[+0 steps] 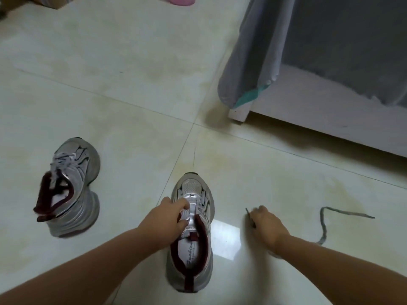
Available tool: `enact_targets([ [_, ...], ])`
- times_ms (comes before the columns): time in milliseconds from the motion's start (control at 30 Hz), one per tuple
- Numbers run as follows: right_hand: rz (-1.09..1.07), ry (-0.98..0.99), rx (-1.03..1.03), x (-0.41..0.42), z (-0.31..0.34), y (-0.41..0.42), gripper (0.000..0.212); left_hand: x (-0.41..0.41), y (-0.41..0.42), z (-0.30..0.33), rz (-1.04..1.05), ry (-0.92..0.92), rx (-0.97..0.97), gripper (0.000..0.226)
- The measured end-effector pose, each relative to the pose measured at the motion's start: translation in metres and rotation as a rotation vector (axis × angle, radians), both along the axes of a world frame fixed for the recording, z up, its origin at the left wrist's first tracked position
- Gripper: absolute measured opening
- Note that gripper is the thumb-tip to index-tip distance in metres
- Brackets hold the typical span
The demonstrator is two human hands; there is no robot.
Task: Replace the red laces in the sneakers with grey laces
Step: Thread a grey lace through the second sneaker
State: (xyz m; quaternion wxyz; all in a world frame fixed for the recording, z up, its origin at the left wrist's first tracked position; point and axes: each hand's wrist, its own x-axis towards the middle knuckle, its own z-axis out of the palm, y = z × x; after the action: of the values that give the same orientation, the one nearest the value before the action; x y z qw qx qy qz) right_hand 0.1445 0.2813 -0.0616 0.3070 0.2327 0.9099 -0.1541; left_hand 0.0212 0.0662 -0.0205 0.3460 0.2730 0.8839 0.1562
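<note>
Tiled floor (pixel 132 84): left shoe (pixel 70 186) laced grey; near shoe (pixel 191 227) unlaced, tongue gripped by left hand (pixel 174 219); right hand (pixel 266 225) pinching grey lace (pixel 323 223); threading apparently pending.

The left hand (pixel 174 214) covers the eyelets on the near sneaker (pixel 191 234), the right hand (pixel 267 225) hides where the grey lace (pixel 323 225) runs beneath it, the print on the tongue is too small to read, and the pink object (pixel 181 0) is cut off by the top edge.
</note>
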Motion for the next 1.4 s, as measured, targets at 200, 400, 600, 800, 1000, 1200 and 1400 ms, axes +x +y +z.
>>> enact_targets([
  [200, -0.391, 0.294, -0.345, -0.047, 0.033, 0.002, 0.012, -0.009, 0.01, 0.012, 0.038, 0.053, 0.03, 0.058],
  [400, -0.396, 0.533, -0.873, -0.082, 0.126, -0.041, 0.008, -0.012, 0.041, 0.076, 0.093, -0.317, 0.484, 0.037],
  [600, -0.331, 0.62, -0.736, -0.08, 0.187, -0.048, 0.009, -0.03, 0.022, 0.13, 0.327, -0.361, 0.602, 0.025],
  [800, -0.22, 0.476, -0.643, -0.06, 0.24, -0.045, 0.021, -0.064, -0.006, 0.195, 0.738, -0.288, 0.873, 0.029],
  [1000, -0.277, 0.439, -0.557, -0.043, 0.285, -0.051, 0.022, -0.077, -0.033, 0.284, 1.061, -0.483, 1.221, 0.03],
  [1200, -0.351, 0.72, -0.504, -0.041, 0.335, -0.081, 0.025, -0.033, -0.046, 0.325, 0.669, 0.004, 0.886, 0.027],
  [1400, -0.267, 0.884, -0.809, -0.045, 0.37, -0.133, 0.019, 0.021, -0.032, 0.329, 0.542, -0.011, 0.902, 0.021],
])
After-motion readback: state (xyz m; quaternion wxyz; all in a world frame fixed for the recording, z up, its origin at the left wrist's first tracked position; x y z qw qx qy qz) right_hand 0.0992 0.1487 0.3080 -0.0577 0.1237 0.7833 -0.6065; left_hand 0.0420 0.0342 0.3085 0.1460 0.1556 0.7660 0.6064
